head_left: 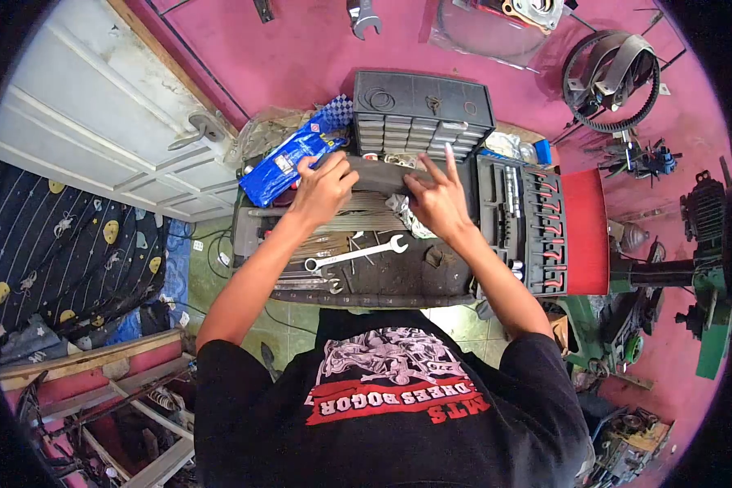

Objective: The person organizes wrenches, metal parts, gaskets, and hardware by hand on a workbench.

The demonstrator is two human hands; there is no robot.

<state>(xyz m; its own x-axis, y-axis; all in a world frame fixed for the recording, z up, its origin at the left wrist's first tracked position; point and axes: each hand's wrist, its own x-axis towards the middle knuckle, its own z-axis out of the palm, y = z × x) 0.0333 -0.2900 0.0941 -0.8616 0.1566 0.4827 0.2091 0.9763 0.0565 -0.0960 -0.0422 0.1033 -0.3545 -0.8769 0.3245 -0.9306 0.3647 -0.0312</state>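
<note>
A dark grey, slightly curved strip [380,174] is held up across the workbench; its exact kind does not show. My left hand [327,189] closes its fingers on the strip's left end. At the other end, my right hand [439,193] pinches it, with a couple of fingers pointing up and away. Below the strip, a combination wrench [358,254] lies at a slant on the bench. Smaller wrenches [309,285] lie at the front left. Thin rods [374,213] lie on the bench behind the combination wrench, partly covered by the strip.
A small-parts drawer cabinet [423,93] stands at the back, with a blue packet [288,169] to its left. On the right is an open tool case [537,228] with a red lid [585,232]. A green machine [712,309] stands at far right; a white door [97,114] is at left.
</note>
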